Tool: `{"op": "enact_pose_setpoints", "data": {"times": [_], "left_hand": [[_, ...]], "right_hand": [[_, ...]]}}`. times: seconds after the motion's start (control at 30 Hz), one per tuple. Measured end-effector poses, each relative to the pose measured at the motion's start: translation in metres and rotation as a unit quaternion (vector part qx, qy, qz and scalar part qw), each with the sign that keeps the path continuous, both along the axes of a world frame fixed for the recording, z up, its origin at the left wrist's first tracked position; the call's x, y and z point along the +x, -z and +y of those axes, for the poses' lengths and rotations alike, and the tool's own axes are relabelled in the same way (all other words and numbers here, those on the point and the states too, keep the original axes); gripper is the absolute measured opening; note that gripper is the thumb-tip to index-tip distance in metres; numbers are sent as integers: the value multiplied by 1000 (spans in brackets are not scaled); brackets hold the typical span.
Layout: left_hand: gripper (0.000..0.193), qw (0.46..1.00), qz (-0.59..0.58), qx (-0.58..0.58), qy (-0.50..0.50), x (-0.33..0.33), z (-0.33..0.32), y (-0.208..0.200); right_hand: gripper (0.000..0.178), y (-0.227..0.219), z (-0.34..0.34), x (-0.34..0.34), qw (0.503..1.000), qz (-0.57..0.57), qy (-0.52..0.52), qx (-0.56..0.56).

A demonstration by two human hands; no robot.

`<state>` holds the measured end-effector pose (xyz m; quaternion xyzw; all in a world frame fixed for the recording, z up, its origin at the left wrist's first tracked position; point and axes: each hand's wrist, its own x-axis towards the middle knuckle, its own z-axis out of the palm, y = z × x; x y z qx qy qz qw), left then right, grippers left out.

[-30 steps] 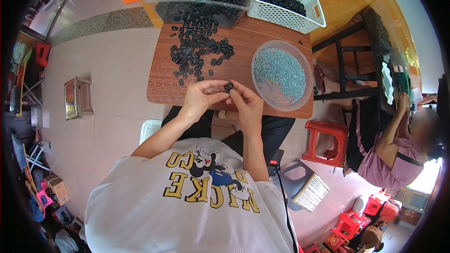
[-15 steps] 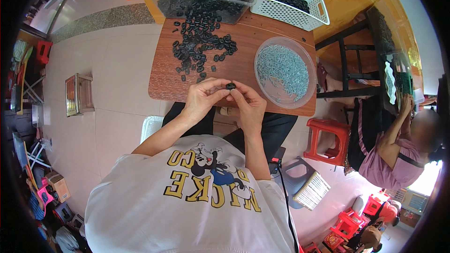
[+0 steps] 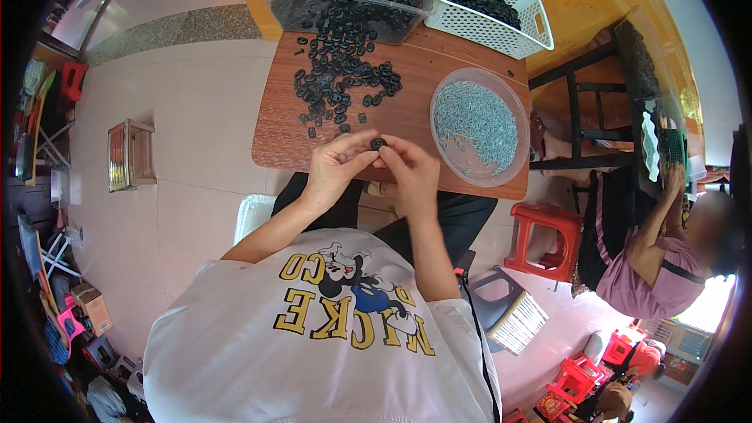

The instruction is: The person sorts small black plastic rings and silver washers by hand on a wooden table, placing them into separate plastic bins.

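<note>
Above the table's front edge, my left hand (image 3: pixel 337 164) pinches a small oval black plastic piece (image 3: pixel 377 143) between thumb and fingertips. My right hand (image 3: pixel 413 170) meets it there, its thumb and fingers closed at the piece's right side. Whether a screw is between the fingertips is too small to tell. Beyond my hands lies a loose heap of similar black pieces (image 3: pixel 337 82), spilling from a clear plastic bin (image 3: pixel 345 1) packed with more. To the right sits a round translucent tray (image 3: pixel 513 166) holding a great many small silvery-blue screws (image 3: pixel 478 117).
The brown wooden table (image 3: pixel 274 137) carries everything. A white perforated basket (image 3: pixel 513 43) with black pieces stands at its back right. A red stool (image 3: pixel 544 239) and a grey stool (image 3: pixel 501 298) are to my right. A co-worker (image 3: pixel 658 266) sits farther right. A metal-framed stool (image 3: pixel 133 157) stands left.
My hands have shifted slightly left with the black piece still held, and it is turned a little. The whole view has tilted slightly.
</note>
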<state>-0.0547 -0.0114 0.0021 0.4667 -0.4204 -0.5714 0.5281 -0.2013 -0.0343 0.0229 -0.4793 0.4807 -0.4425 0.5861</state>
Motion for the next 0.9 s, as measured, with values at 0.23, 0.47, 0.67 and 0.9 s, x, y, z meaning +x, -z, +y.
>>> {"op": "enact_pose_setpoints", "data": {"times": [0.23, 0.47, 0.67, 0.9], "left_hand": [[62, 995, 102, 9, -20, 8, 3, -5], [35, 995, 63, 47, -68, 42, 19, 16], [23, 994, 6, 52, -92, 57, 13, 12], [16, 956, -274, -35, -102, 62, -28, -11]], "right_hand": [[52, -100, -132, -32, 974, -118, 107, -163], [17, -51, -91, 8, 967, 211, -40, -141], [19, 25, -56, 37, 892, 348, -34, -285], [14, 26, -50, 35, 875, 402, -59, -262]]}}
